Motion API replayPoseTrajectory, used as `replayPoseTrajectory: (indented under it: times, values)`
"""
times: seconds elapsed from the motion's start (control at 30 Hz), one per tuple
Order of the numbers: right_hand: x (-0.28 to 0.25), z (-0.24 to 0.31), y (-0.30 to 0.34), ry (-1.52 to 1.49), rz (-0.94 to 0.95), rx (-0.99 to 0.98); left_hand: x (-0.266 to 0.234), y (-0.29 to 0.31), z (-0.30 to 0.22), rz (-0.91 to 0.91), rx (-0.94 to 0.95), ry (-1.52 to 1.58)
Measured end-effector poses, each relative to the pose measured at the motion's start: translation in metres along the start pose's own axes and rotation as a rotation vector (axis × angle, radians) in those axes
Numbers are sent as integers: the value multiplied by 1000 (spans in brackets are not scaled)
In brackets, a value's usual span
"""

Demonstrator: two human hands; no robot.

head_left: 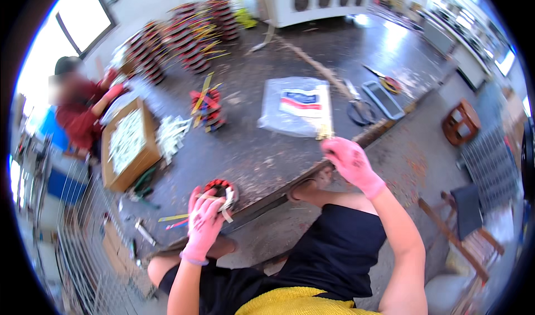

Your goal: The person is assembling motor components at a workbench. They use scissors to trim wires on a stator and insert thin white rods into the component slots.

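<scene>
My left hand (205,217), in a pink glove, is closed round a ring-shaped motor stator (224,186) with red windings at the table's near edge. A white strip (227,203) hangs by its fingers, and yellow, red and blue lead wires (175,221) stick out to the left. My right hand (352,163), also gloved in pink, has its fingertips pinched at the near corner of a clear plastic bag (273,111). Small pale yellow pieces (323,132) lie at that corner. Whatever is between those fingertips is too small to make out.
Stacked stators (186,36) stand at the back left, with a smaller stack (209,111) nearer. A cardboard box (146,148) holds white strips. Scissors (359,109), more scissors (384,80) and a grey tray (383,99) lie right. A co-worker (78,109) sits left.
</scene>
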State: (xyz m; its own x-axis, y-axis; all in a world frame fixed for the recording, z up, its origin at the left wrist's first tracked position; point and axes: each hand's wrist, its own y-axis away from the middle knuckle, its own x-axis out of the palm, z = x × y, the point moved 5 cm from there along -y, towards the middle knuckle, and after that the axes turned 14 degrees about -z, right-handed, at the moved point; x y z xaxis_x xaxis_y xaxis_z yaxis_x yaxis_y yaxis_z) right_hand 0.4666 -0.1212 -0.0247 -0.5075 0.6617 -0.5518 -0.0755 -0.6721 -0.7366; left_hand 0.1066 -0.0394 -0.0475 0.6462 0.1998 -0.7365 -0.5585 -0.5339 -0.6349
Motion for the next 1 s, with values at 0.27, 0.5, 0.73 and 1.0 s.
replayPoseTrajectory:
  times: [0.27,0.5,0.73,1.0]
  values:
    - [15,121,33,-800,26,359,-19,1,16,147,42,78]
    - [56,170,37,-826,265,289,-10,9,10,78,-45,103]
    - [60,172,39,-809,250,221,-8,5,27,123,-24,175]
    - [67,177,34,-793,261,184,-6,7,29,117,-38,154]
